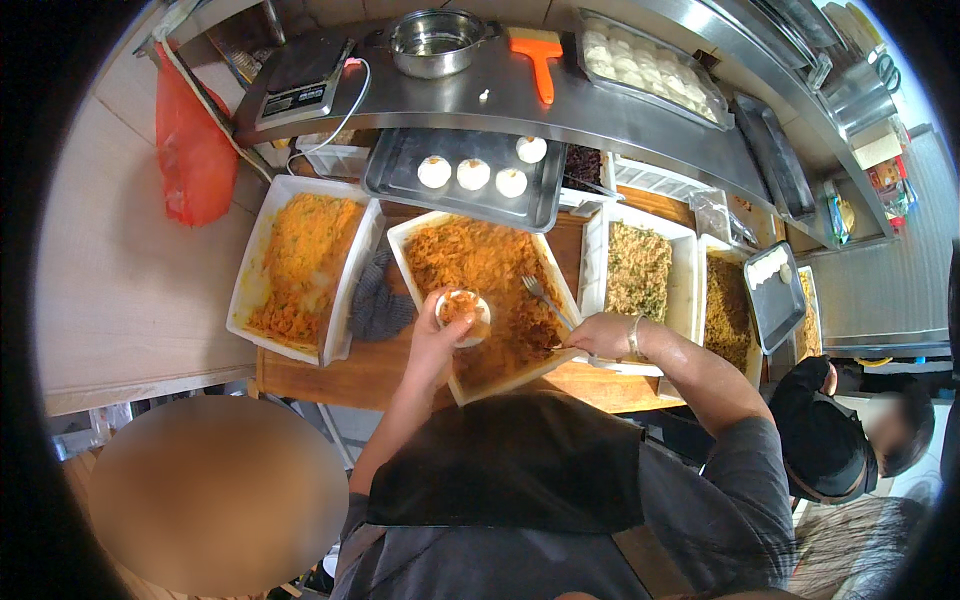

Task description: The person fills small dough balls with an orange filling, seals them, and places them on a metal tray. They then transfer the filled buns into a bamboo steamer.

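My left hand (429, 330) cups a round white dough wrapper (484, 309) with orange shredded filling (456, 305) in it. It is above a white plastic tub (553, 259) of orange shredded filling (472, 251). At the tub's right rim, my right hand (604, 335) is closed around a thin utensil, whose tip (556, 347) shows low over the filling. A metal fork (551, 301) rests tines-up-left in the tub, its handle ending by my right fingers. Whether those fingers also touch the fork is unclear.
A metal tray (420, 201) with several filled buns overhangs the tub's back edge. Other filling tubs stand left (358, 281) and right (686, 262). A steel shelf (442, 105) holds a scale (296, 101), pot (435, 64) and orange brush (541, 71). Another person (821, 442) is at right.
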`<control>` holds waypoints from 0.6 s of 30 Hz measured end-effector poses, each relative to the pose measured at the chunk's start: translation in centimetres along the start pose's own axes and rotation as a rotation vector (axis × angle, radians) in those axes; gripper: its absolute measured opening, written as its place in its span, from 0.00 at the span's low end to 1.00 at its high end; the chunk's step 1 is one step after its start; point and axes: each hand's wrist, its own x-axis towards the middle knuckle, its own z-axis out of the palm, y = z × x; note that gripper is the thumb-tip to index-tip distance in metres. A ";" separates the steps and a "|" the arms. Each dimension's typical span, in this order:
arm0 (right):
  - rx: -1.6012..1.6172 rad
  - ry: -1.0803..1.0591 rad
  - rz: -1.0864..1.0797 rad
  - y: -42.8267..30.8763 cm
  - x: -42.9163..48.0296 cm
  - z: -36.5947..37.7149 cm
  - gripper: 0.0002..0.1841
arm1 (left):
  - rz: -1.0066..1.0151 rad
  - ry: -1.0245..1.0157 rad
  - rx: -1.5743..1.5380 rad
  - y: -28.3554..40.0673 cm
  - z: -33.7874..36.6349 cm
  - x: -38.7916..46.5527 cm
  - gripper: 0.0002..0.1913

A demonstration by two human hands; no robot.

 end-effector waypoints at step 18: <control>1.037 0.177 -0.061 -3.3 -6.9 2.0 0.20 | 0.151 -0.064 0.308 -2.5 -0.7 1.4 0.27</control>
